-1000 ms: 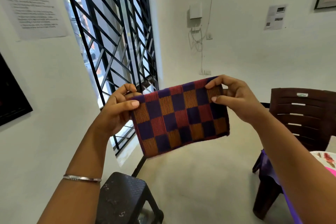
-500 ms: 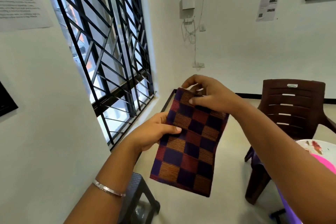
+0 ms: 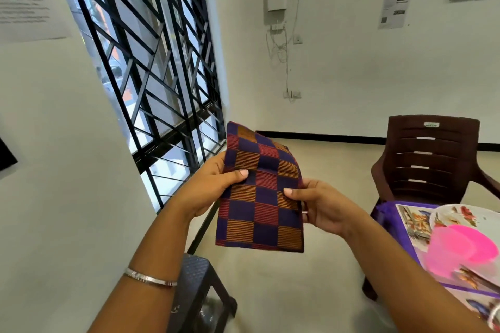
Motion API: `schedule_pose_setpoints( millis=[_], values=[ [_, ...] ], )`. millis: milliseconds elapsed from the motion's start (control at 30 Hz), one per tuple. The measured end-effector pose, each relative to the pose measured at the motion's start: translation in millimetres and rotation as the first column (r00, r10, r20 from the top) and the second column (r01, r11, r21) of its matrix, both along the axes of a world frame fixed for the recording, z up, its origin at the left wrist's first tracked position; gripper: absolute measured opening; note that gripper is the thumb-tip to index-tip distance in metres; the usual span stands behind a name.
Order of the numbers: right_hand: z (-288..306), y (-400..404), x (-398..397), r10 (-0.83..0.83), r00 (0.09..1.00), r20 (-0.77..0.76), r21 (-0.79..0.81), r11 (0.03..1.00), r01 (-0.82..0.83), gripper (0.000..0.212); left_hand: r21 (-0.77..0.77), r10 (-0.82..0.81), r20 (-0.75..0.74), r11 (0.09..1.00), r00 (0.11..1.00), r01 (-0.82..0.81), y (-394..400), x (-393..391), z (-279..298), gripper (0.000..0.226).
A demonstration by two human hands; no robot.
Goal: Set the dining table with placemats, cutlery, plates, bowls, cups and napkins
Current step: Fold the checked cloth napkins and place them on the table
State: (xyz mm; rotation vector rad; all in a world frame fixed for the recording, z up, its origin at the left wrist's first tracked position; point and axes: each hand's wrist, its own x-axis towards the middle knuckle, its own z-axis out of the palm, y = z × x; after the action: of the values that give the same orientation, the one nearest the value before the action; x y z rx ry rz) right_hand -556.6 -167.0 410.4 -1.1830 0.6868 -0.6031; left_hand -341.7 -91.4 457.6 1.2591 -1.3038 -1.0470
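A folded checkered napkin (image 3: 259, 205), purple with red and orange squares, hangs upright in front of me above the floor. My left hand (image 3: 208, 186) pinches its left edge, thumb across the front. My right hand (image 3: 319, 205) grips the right edge, thumb on the cloth. At the far right edge, a pink bowl (image 3: 460, 251) sits on a patterned plate (image 3: 468, 219), on a printed placemat (image 3: 411, 222) over the purple-covered table (image 3: 384, 211).
A brown plastic chair (image 3: 430, 159) stands behind the table corner. A dark stool (image 3: 194, 289) is below my left forearm. A barred window (image 3: 151, 70) fills the left wall. Bare floor lies between the stool and the table.
The napkin went from held wide by its top corners to hanging lengthwise. My right hand dropped from its top end to its right edge, and my left hand now holds the left edge.
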Motion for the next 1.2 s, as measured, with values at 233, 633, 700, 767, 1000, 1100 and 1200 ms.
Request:
schedule_pose_setpoints(
  millis=[233, 633, 700, 767, 1000, 1100, 1200],
  values=[
    [8.6, -0.2, 1.3, -0.084, 0.994, 0.067, -0.197, 0.976, 0.095, 0.027, -0.013, -0.022, 0.104, 1.000, 0.994, 0.023, 2.7, 19.9, -11.6, 0.036],
    [3.9, -1.8, 16.0, -0.112, 0.935, 0.336, -0.135, 0.977, 0.166, 0.063, -0.051, -0.020, -0.141, 0.999, 0.990, 0.013, 0.7, 20.7, -9.2, 0.042],
    [0.2, -3.2, 16.5, -0.106, 0.942, 0.317, -0.152, 0.975, 0.161, 0.064, -0.023, -0.025, -0.210, 1.000, 0.977, 0.021, -1.7, 23.6, -14.8, 0.053],
    [-2.5, -2.0, 16.9, -0.105, 0.948, 0.301, -0.157, 0.975, 0.158, 0.064, -0.011, -0.042, -0.262, 0.999, 0.964, 0.041, -4.2, 27.0, -20.3, 0.055],
    [-8.6, 1.0, 15.9, -0.170, 0.952, 0.254, -0.210, 0.951, 0.226, 0.065, 0.177, 0.054, -0.434, 0.984, 0.899, 0.026, -9.0, 24.7, -32.3, 0.023],
    [-13.7, 0.6, 5.4, -0.236, 0.936, 0.261, -0.181, 0.940, 0.288, 0.061, 0.270, -0.010, -0.535, 0.946, 0.845, 0.181, -14.9, 13.9, -40.7, 0.039],
    [-25.4, 1.3, -15.4, -0.302, 0.912, 0.279, -0.121, 0.931, 0.345, 0.044, 0.322, -0.066, -0.618, 0.887, 0.783, 0.330, -27.3, 3.4, -55.7, 0.060]
  ],
)
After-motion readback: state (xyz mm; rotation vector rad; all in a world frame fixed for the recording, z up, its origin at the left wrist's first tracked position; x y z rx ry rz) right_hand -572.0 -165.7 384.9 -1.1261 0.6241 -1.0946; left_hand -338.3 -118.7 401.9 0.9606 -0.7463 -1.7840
